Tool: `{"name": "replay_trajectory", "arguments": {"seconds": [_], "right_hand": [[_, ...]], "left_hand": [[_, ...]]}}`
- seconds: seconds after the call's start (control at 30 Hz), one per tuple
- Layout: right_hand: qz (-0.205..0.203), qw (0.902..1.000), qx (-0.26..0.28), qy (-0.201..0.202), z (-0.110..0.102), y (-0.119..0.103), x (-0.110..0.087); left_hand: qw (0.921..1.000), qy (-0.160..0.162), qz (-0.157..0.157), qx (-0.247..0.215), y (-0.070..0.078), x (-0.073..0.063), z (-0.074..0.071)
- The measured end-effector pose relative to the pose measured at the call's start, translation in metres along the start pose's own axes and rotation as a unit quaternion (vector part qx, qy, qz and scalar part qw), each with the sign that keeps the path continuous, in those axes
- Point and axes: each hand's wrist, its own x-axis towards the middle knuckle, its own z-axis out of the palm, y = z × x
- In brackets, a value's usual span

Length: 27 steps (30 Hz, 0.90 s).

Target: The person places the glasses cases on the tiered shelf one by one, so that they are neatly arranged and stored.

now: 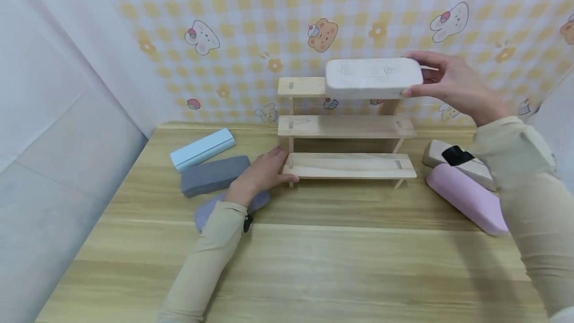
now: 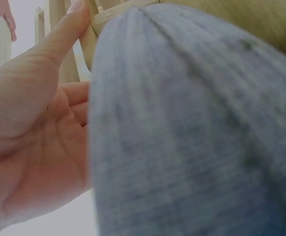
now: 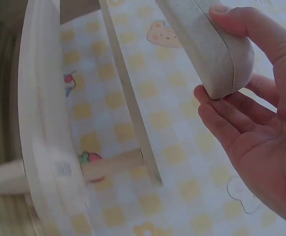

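While in grip [image 1: 457, 83], white case [image 1: 372, 76] closed

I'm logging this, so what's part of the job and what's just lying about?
In use: white glasses case, right hand holding; tiered wooden rack, left hand touching.
Seemingly lying about: light blue case; slate case; lavender-grey case; pink case; beige case.

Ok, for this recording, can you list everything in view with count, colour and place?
Rack: 1, pale wood, centre
White case: 1, white, at rack's top
Narrow case: 1, light blue, left, rearmost
Dark case: 1, grey-blue, left, middle
Front case: 1, periwinkle, left, partly hidden
Pale case: 1, off-white, right
Pink case: 1, lilac-pink, right
Table: 1, wood-toned, beneath
Backdrop: 1, yellow-white check, behind
Left hand: 1, bare, rack's left end
Right hand: 1, bare, holding white case
Sleeves: 2, beige, both arms
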Motion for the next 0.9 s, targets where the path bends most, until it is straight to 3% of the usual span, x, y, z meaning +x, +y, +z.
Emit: {"name": "replay_trajectory", "arguments": {"seconds": [0.23, 0.47, 0.9], "right_hand": [[0.011, 0.9997, 0.022, 0.008, 0.016, -0.002, 0.02], [0.038, 0.9993, -0.002, 0.005, 0.031, -0.003, 0.037], [0.032, 0.9993, -0.019, -0.008, 0.056, -0.001, 0.06]], "left_hand": [[1.0, -0.002, -0.004, -0.003, 0.001, 0.001, -0.002], [0.9999, -0.01, -0.005, 0.008, 0.001, 0.001, 0.0], [0.9997, -0.008, -0.004, 0.021, 0.0, 0.002, 0.001]]}}
